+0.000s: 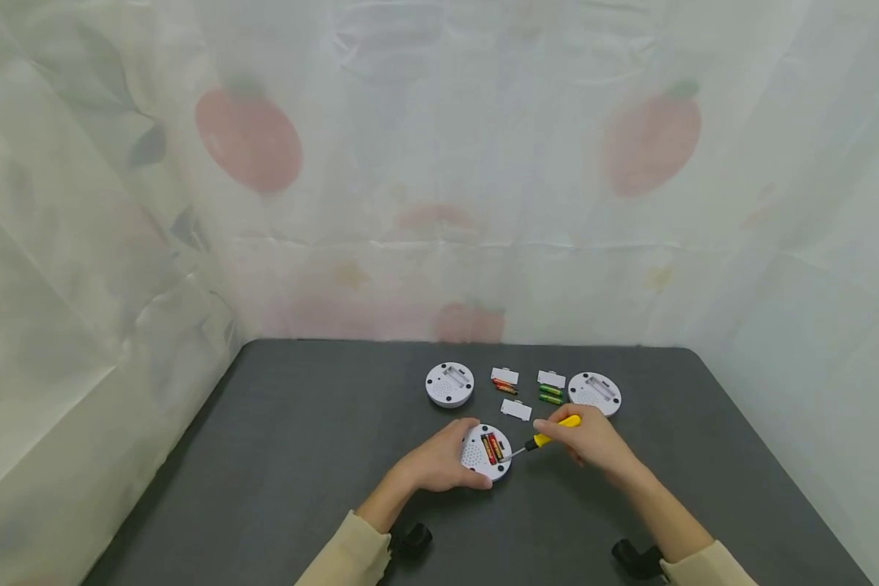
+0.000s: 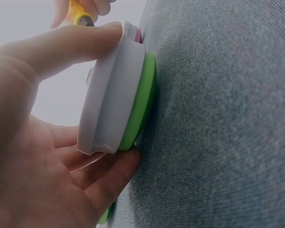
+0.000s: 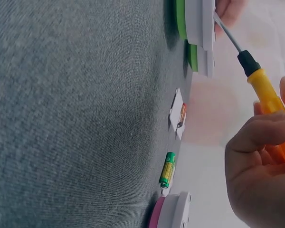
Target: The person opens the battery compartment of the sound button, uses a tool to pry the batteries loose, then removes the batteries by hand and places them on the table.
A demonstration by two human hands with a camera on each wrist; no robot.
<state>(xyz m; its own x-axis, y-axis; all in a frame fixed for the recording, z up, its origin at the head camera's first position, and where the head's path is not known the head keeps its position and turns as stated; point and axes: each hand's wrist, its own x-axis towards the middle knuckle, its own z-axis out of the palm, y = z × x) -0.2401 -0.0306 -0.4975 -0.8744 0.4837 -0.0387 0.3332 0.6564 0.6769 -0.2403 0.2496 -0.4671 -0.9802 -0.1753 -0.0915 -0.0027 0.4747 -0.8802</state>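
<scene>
My left hand (image 1: 443, 460) grips a round white device (image 1: 476, 457) by its rim, thumb on the near side and fingers round the far side. In the left wrist view the device (image 2: 109, 95) shows a green lower edge close over the cloth. Two red-and-black batteries (image 1: 492, 448) lie in its uncovered compartment. My right hand (image 1: 589, 439) holds a screwdriver (image 1: 545, 438) by its yellow handle. In the right wrist view, the screwdriver's shaft (image 3: 229, 34) slants to the device's upper face, its tip right at the batteries in the head view.
Behind the hands stand two more round white devices, one at left (image 1: 449, 384) and one at right (image 1: 595, 394), both with uncovered compartments. Between them lie white battery covers (image 1: 516, 409), red batteries (image 1: 505, 387) and green batteries (image 1: 551, 395) on the dark table (image 1: 322, 448). A patterned curtain (image 1: 439, 163) hangs behind.
</scene>
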